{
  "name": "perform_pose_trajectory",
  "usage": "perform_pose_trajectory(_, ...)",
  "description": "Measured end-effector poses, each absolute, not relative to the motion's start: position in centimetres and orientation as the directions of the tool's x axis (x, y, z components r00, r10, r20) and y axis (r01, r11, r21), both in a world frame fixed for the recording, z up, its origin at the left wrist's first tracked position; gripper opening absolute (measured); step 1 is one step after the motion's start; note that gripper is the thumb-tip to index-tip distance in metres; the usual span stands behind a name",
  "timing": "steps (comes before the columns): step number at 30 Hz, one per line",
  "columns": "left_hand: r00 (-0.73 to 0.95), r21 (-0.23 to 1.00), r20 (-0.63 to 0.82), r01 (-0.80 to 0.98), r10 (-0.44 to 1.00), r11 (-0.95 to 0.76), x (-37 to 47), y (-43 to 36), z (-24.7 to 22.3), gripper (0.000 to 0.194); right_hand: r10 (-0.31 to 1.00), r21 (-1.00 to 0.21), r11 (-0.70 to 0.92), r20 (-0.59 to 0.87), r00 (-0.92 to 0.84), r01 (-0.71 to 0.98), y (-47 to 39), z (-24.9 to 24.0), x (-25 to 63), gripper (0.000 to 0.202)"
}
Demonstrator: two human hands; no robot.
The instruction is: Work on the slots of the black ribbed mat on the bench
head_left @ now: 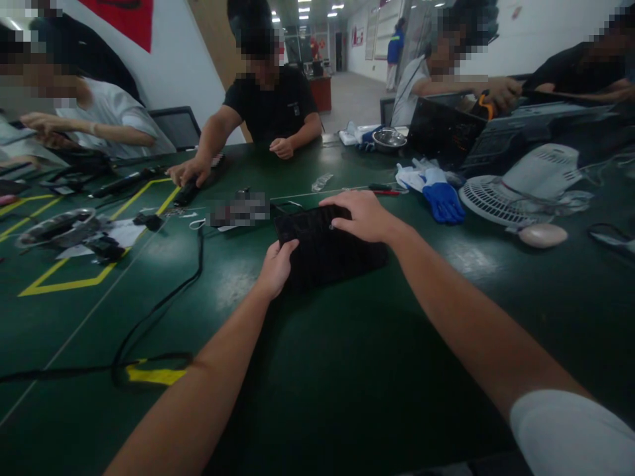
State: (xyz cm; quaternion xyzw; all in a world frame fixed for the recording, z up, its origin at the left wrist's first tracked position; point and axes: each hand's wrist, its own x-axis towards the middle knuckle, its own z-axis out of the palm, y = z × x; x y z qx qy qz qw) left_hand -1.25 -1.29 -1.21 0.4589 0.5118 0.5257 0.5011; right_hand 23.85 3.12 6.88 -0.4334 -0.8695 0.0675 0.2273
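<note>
A flat black case [330,261], dark and slightly creased, lies tilted over the green table in front of me. My left hand [276,270] grips its left edge, thumb on the upper face and the other fingers hidden beneath. At its top edge, my right hand [364,215] curls its fingers over the case, with the thumb beside a small shiny spot. The right fingertips are partly hidden behind the edge. A blurred, pixelated object [241,210] rests just left of the case.
Blue-and-white gloves [441,198], a white vented fan part [501,198] and a metal bowl [389,139] stand to the right. A black cable [163,304] runs along the left. Across the table a co-worker's hand [191,175] touches a black object. Several people sit around.
</note>
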Motion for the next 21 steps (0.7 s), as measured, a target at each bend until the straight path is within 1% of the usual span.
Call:
perform_pose_trajectory(6,-0.096,0.999,-0.042,-0.032,0.995,0.039,-1.41,-1.28,-1.35,0.037,0.787,-0.343,0.615,0.329,-0.522,0.711,2.94,7.01,23.88,0.053)
perform_pose_trajectory(11,-0.091,0.998,-0.031,-0.063,0.995,0.025,-1.15,-1.32,-1.2,0.037,0.774,-0.327,0.631,0.322,-0.544,0.704,3.06,7.14,24.15,0.056)
perform_pose_trajectory(21,-0.069,0.999,-0.003,-0.038,0.998,0.001,-0.86,-1.39,-0.78,0.04,0.766,-0.313,0.64,0.325,-0.554,0.701,3.69,6.68,24.44,0.062)
